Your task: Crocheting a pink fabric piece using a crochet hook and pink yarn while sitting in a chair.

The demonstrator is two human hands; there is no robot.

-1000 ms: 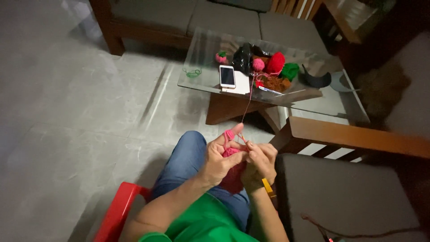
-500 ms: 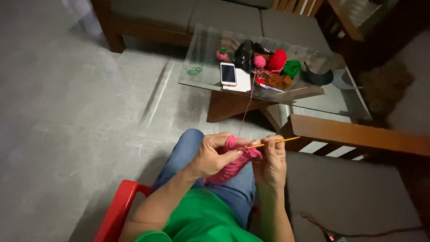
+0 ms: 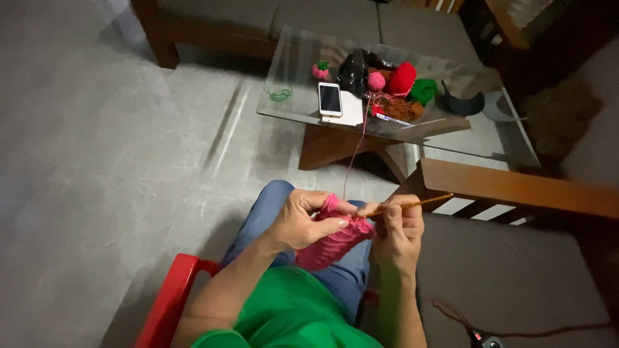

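Beyond the knees, a glass worktop (image 3: 451,132) carries yarn balls (image 3: 403,78) and a phone (image 3: 330,98). Over the lap, the left hand (image 3: 300,219) pinches the pink crochet piece (image 3: 332,240), while the right hand (image 3: 398,229) is closed around a yellow hook (image 3: 412,205). Mid-stitch, probably; next calls for catching the strand (image 3: 354,151).

Single head cam, steep downward, facing forward toward clear glass-topped coffee table (image 3: 451,132); hands close below it, mid-frame.

A home living room: wooden sofa (image 3: 309,19), glass coffee table (image 3: 496,138), tiled floor (image 3: 116,148).
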